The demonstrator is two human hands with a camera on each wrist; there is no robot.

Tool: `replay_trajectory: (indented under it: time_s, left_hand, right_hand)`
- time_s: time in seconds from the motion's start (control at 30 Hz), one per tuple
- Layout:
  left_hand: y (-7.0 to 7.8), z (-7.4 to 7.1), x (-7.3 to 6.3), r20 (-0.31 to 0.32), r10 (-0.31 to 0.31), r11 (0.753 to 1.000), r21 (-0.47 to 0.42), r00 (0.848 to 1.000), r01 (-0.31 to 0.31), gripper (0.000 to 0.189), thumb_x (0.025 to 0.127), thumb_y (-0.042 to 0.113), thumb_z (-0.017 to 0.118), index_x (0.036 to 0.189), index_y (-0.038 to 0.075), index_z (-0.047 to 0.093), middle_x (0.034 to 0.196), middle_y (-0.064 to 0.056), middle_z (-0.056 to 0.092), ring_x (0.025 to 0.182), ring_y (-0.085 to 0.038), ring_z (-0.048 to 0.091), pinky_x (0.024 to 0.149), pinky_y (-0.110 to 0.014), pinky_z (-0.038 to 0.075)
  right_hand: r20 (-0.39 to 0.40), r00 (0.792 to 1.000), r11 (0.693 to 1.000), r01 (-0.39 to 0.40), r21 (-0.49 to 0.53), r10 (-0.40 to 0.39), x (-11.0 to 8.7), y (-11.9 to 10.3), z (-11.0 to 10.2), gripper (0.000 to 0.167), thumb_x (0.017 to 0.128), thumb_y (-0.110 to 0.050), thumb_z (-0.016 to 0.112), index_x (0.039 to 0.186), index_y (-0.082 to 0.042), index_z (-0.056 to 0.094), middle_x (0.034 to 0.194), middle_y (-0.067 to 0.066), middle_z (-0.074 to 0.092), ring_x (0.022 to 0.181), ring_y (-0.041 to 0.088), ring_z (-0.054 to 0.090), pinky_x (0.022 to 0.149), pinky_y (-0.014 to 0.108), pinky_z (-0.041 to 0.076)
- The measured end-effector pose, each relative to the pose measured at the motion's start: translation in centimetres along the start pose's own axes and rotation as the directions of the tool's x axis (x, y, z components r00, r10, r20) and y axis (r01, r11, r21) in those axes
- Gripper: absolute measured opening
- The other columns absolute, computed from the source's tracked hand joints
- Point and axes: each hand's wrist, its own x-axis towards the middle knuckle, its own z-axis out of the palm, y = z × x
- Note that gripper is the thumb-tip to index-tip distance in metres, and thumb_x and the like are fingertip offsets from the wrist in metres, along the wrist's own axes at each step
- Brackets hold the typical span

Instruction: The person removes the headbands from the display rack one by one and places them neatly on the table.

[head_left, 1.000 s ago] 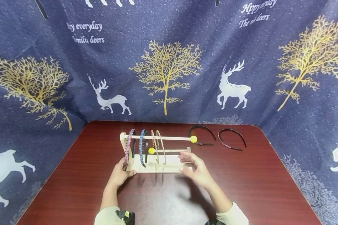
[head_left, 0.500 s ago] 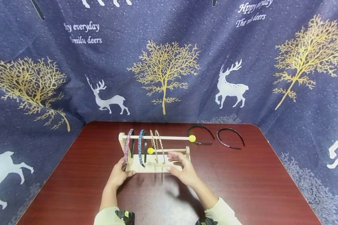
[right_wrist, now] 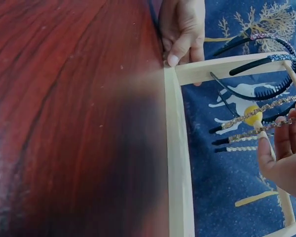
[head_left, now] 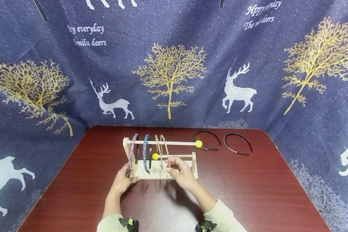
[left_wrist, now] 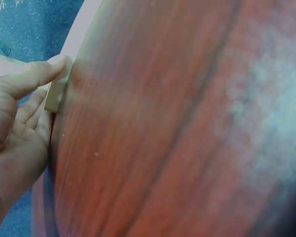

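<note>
A pale wooden headband stand [head_left: 153, 174] has an upper rod and a lower rod, each tipped with a yellow ball. From the upper rod hang a pink glittery headband [head_left: 131, 153], a blue glittery headband [head_left: 145, 151] and two beige braided headbands. My left hand [head_left: 123, 179] grips the left end of the base; in the left wrist view its thumb presses the base corner [left_wrist: 58, 89]. Between thumb and fingers, my right hand [head_left: 182, 174] pinches the right-hand braided headband [head_left: 165, 144] near its lower end. The right wrist view shows this headband crossing the fingers [right_wrist: 282, 140].
Two dark headbands lie at the back right of the table: a black headband [head_left: 207, 130] partly behind the upper yellow ball [head_left: 198, 144], and a black-and-pink headband [head_left: 229, 148] farther right. A patterned blue curtain [head_left: 174, 80] rises behind the reddish-brown table [head_left: 249, 187].
My right hand has moved left from the stand's right end to the braided headband, and its fingers have closed on it. The left hand stays on the base.
</note>
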Motion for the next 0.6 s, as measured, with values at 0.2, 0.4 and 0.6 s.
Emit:
replay_trajectory:
  time_s: [0.2,0.4,0.6]
  left_hand:
    - [0.0,-0.1,-0.1,0.008,0.005,1.0,-0.004,1.0,-0.005,0.078,0.07,-0.013,0.07,0.137,-0.012,0.03,0.134,-0.036,0.036,0.125,-0.043,0.034,0.103,-0.044,0.032]
    - [0.1,0.0,-0.1,0.012,0.001,1.0,-0.006,1.0,-0.001,0.078,0.07,-0.013,0.07,0.137,-0.011,0.03,0.135,-0.035,0.036,0.126,-0.042,0.033,0.103,-0.044,0.032]
    - [0.4,-0.1,-0.3,0.012,0.008,1.0,-0.019,1.0,-0.007,0.08,0.069,-0.014,0.07,0.137,-0.012,0.028,0.135,-0.037,0.033,0.126,-0.044,0.032,0.103,-0.046,0.032]
  right_hand:
    - [-0.029,1.0,0.999,-0.001,0.048,0.003,0.4,-0.7,-0.1,0.009,0.081,0.015,0.057,0.087,0.012,0.05,0.106,0.028,0.06,0.092,0.029,0.057,0.075,0.027,0.051]
    - [-0.066,0.993,0.992,0.099,0.082,-0.094,0.9,-1.1,-0.9,0.012,0.079,0.021,0.055,0.085,0.013,0.048,0.101,0.034,0.057,0.087,0.02,0.057,0.073,0.022,0.049]
    - [-0.098,0.987,0.987,0.138,0.076,-0.131,1.0,-0.2,-1.8,0.013,0.079,0.021,0.056,0.087,0.012,0.05,0.099,0.029,0.058,0.086,0.018,0.058,0.071,0.021,0.05]
